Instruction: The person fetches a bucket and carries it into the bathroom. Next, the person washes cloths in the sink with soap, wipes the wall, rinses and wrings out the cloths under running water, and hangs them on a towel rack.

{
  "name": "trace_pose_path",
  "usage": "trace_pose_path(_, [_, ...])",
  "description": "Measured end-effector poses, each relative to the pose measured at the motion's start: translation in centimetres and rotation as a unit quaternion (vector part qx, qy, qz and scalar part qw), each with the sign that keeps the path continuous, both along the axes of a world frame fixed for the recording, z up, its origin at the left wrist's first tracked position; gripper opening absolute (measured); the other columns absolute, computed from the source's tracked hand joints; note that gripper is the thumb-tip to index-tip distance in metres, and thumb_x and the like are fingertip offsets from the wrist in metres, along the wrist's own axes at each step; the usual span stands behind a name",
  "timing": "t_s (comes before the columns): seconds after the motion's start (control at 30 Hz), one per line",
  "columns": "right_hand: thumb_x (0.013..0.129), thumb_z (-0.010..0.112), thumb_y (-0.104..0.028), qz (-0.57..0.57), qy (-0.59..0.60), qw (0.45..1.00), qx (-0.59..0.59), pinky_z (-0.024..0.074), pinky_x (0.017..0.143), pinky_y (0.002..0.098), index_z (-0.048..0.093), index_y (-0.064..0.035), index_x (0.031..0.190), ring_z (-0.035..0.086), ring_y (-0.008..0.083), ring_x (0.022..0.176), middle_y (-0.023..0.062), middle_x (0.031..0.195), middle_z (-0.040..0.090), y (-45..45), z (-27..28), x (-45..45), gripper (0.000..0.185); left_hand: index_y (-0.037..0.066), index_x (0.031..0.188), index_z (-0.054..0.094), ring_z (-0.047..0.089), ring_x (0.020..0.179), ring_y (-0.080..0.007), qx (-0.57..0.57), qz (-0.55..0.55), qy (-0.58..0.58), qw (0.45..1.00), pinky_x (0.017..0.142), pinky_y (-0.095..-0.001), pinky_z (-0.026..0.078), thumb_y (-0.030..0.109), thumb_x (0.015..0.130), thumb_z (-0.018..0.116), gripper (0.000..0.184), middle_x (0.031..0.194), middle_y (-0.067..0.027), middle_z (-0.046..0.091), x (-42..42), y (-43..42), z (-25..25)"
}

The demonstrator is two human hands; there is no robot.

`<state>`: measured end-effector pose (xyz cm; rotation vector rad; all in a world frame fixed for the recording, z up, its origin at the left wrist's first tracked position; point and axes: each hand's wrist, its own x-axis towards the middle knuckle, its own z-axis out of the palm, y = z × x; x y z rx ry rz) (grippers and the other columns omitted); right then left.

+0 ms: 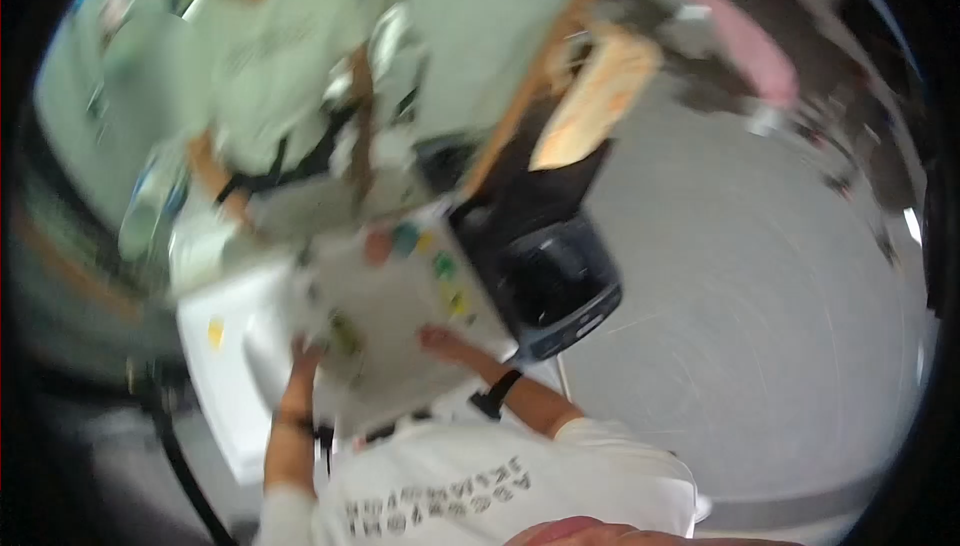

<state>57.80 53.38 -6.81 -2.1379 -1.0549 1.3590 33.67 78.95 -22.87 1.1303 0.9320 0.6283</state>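
Observation:
My left hand [308,351] is over the left side of a white basin-like surface [385,376]. Its blurred fingers look apart, and nothing shows in them. Close to its right lies a small yellow-green object [345,334] whose kind I cannot make out. Over the right side, my right hand [440,339] points inward with loosely spread fingers and seems to hold nothing. Small coloured things line the far and right edges: a reddish one [378,247], a blue-green one [405,239], a green one [443,266] and a yellow one [453,302].
A dark open-topped container [560,281] stands right of the basin. Above it hangs an orange-yellow cloth-like item [598,96]. In front is what looks like a mirror, showing a person in a white shirt [275,71]. A yellow spot [215,334] marks the white left ledge [225,396].

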Motion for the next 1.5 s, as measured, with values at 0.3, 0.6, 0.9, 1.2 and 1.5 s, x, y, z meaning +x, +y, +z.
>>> trace_pose_path(0.3, [0.083,0.057,-0.019,-0.143,0.199,0.965,0.095,0.0441,0.068,0.0249,0.056,-0.0068,0.110,0.056,0.0122,0.078,0.0021,0.091,0.060,1.6,-1.0,-0.7,0.030,-0.003,0.087,0.054,0.054,0.052,-0.0179,-0.324,0.209,-0.014,0.923,0.044,-0.0274,0.045,0.000,0.084,0.042,0.012,0.069,-0.0114,0.056,5.5,-0.5,5.9])
trace_pose_path(0.6, [0.087,0.053,-0.032,-0.123,0.299,0.930,0.177,0.0459,0.071,0.0282,0.057,-0.0039,0.104,0.060,0.0156,0.081,0.0081,0.090,0.063,18.0,4.8,-5.2,0.033,-0.003,0.085,0.057,0.057,0.055,-0.0195,-0.215,0.074,-0.019,0.974,0.045,-0.0278,0.047,0.004,0.083,0.045,0.014,0.068,-0.0120,0.058,7.3,0.8,4.9])
trace_pose_path(0.9, [0.087,0.052,-0.028,-0.090,0.312,0.941,0.093,0.0486,0.059,0.0293,0.057,-0.0055,0.078,0.058,0.0158,0.064,0.0032,0.066,0.056,25.5,5.0,-6.1,0.025,0.001,0.100,0.059,0.059,0.091,-0.0355,0.139,-0.183,0.399,0.888,0.080,-0.0371,0.047,0.032,0.071,0.063,0.043,0.098,-0.0212,0.060,5.6,2.5,-1.6])
trace_pose_path(1.2, [0.087,0.051,-0.023,-0.105,0.414,0.891,0.155,0.0484,0.062,0.0321,0.056,-0.0063,0.080,0.057,0.0146,0.063,0.0035,0.069,0.056,23.6,3.7,-5.0,0.018,0.011,0.110,0.057,0.045,0.111,-0.0309,0.230,0.014,0.510,0.829,0.097,-0.0453,0.024,0.030,0.075,0.054,0.040,0.108,-0.0169,0.057,8.3,-2.6,0.8])
trace_pose_path(1.5, [0.077,0.056,-0.009,-0.028,0.077,0.981,0.176,0.0477,0.068,0.0295,0.057,-0.0029,0.099,0.057,0.0179,0.073,0.0060,0.085,0.059,18.8,-11.4,-4.0,0.023,0.006,0.100,0.055,0.055,0.081,-0.0180,-0.060,0.172,0.145,0.972,0.069,-0.0277,0.043,0.022,0.083,0.051,0.023,0.088,-0.0071,0.058,3.7,-2.9,8.8])
